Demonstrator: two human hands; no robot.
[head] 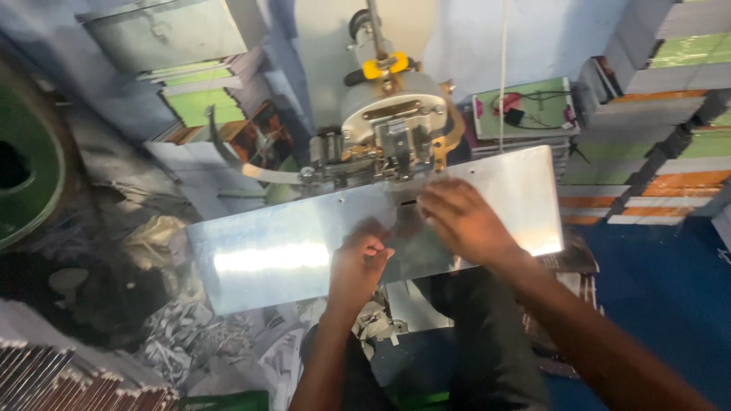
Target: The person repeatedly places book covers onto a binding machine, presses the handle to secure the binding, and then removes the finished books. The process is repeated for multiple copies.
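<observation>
Landmark: the shiny metal plate [297,255], a long flat work surface tilted across the frame, long axis running from lower left up to upper right. Both hands sit on it near its middle.

Left hand [359,262]: curled into a loose fist, knuckles up, resting on the plate's near half, just below the small dark slot [408,203] in the plate. Whether it pinches anything inside the fist I cannot tell; nothing shows between the fingers.

Right hand [461,221]: palm down, fingers spread flat and pressing on the plate, fingertips pointing toward the slot and nearly touching it. Grip is flat and empty, nothing clasped.

Key relation: the slot lies up and slightly right of the left hand, just left of the right fingertips; right hand is the nearer one. Hands are close together, not touching.

Stitching machine head [392,125] stands directly behind the plate's far edge, above the slot, with a yellow clamp piece [383,65] on its upright rod.

Around the plate: stacked booklets [655,160] with green and orange edges off its right end, more green booklets [199,99] beyond its left far side, paper scraps [190,335] on the floor under its near left corner, big green reel [27,164] well off its left end, blue floor [662,289] to the lower right
</observation>
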